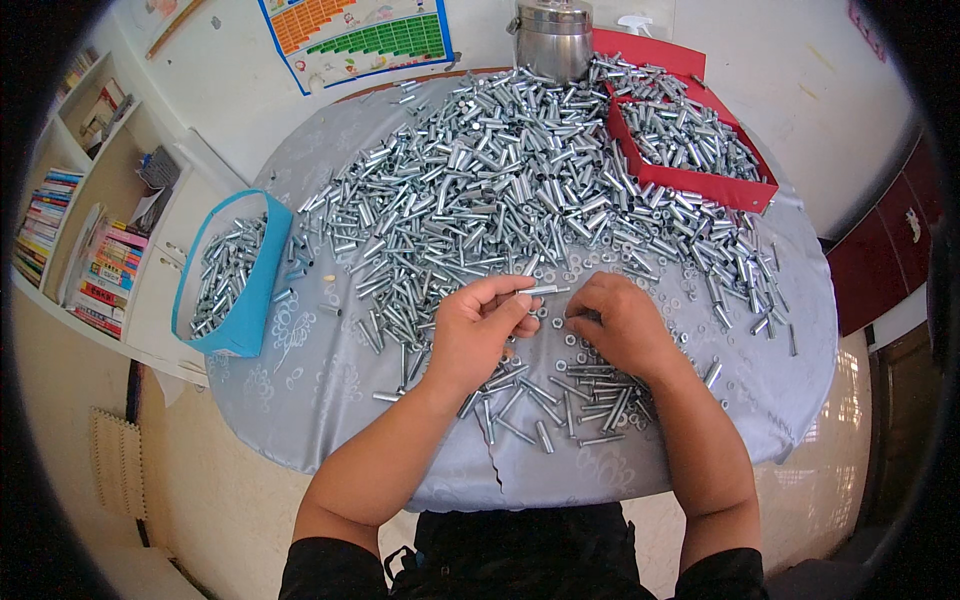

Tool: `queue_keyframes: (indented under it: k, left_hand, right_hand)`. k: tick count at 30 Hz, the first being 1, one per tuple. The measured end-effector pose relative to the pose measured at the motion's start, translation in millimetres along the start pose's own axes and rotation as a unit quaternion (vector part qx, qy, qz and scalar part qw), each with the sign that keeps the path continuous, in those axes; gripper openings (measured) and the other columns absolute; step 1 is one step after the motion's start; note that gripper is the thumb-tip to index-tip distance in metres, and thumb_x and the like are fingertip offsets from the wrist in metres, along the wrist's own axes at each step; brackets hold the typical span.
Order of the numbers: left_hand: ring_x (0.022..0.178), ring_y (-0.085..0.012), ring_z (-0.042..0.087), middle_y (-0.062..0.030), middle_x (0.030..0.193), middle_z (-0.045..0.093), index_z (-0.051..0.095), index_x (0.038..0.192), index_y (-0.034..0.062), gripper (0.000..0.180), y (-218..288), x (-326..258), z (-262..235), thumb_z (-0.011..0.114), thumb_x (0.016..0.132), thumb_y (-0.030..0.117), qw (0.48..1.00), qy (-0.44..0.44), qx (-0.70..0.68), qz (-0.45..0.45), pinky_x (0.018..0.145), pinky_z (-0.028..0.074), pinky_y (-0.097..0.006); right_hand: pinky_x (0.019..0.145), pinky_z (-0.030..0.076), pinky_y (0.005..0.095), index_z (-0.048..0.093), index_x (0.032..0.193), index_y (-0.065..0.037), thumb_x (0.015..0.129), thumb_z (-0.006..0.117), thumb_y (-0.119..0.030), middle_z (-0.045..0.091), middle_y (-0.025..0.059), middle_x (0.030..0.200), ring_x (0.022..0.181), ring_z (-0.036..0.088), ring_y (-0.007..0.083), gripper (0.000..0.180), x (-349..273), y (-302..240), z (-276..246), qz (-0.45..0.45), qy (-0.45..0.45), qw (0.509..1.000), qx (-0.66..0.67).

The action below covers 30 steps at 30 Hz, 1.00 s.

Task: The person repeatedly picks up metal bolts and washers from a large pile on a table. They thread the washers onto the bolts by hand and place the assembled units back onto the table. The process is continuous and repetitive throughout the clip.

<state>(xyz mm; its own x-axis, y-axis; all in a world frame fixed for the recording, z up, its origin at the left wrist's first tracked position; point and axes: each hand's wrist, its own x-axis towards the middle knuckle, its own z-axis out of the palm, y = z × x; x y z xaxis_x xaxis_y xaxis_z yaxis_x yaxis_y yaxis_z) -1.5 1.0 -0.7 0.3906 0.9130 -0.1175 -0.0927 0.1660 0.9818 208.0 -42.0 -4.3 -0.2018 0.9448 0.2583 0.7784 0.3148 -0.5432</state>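
Grey table [330, 400] | left hand [478, 330] pinching bolt [545, 291] | right hand [618, 322] curled on washers [578, 345]

A slim silvery metal bolt [541, 291] lies level (pointing right) just above frame centre, pinched at one end, over small washers [560, 322] scattered flat on grey cloth.
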Motion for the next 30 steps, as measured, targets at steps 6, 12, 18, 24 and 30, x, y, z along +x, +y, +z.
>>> queue_keyframes:
  k: [6, 12, 18, 24, 30]
  left_hand:
    - [0.074, -0.0138, 0.067, -0.0076, 0.096, 0.071, 0.064, 0.115, 0.0033, 0.024, -1, 1, 0, 0.060, 0.092, 0.010, 1.000, -0.004, 0.015, -0.001, 0.054, 0.053, -0.025]
    - [0.074, -0.0136, 0.067, -0.0075, 0.095, 0.071, 0.065, 0.114, 0.0030, 0.023, -2, 0, 0, 0.060, 0.092, 0.009, 1.000, -0.010, 0.018, 0.002, 0.056, 0.053, -0.025]
    - [0.074, -0.0134, 0.067, -0.0081, 0.095, 0.071, 0.065, 0.113, 0.0026, 0.023, -1, 0, 0, 0.060, 0.092, 0.008, 1.000, -0.012, 0.011, 0.000, 0.057, 0.053, -0.025]
    - [0.074, -0.0135, 0.067, -0.0085, 0.095, 0.071, 0.065, 0.113, 0.0018, 0.023, -2, 1, 0, 0.061, 0.092, 0.009, 1.000, -0.016, 0.008, -0.002, 0.057, 0.053, -0.025]
    - [0.074, -0.0144, 0.067, -0.0101, 0.095, 0.070, 0.065, 0.114, -0.0001, 0.024, -3, 2, -2, 0.061, 0.092, 0.009, 0.999, -0.034, 0.000, -0.003, 0.063, 0.055, -0.027]
  right_hand:
    - [0.078, 0.048, 0.0419, 0.068, 0.084, -0.005, 0.074, 0.072, -0.012, 0.062, 0.0128, 0.085, 0.086, 0.060, 0.0333, 0.013, -2, -1, 2, 0.003, 0.021, 1.000, 0.002]
    - [0.079, 0.048, 0.0426, 0.069, 0.086, -0.006, 0.077, 0.070, -0.013, 0.062, 0.0129, 0.085, 0.086, 0.060, 0.0334, 0.011, -1, -2, 2, 0.009, 0.016, 1.000, -0.004]
    - [0.071, 0.049, 0.0359, 0.067, 0.094, -0.002, 0.086, 0.064, -0.012, 0.068, 0.0132, 0.088, 0.076, 0.064, 0.0295, 0.013, 1, -2, 4, 0.101, 0.091, 0.983, 0.126]
    - [0.068, 0.048, 0.0241, 0.064, 0.103, 0.001, 0.093, 0.061, -0.010, 0.068, 0.0043, 0.087, 0.078, 0.061, 0.0085, 0.015, 0, 1, -4, 0.191, 0.043, 0.887, 0.417]
    - [0.064, 0.047, 0.0224, 0.064, 0.105, 0.000, 0.094, 0.060, -0.009, 0.068, 0.0044, 0.087, 0.072, 0.059, 0.0083, 0.015, 1, -3, -5, 0.162, 0.019, 0.876, 0.454]
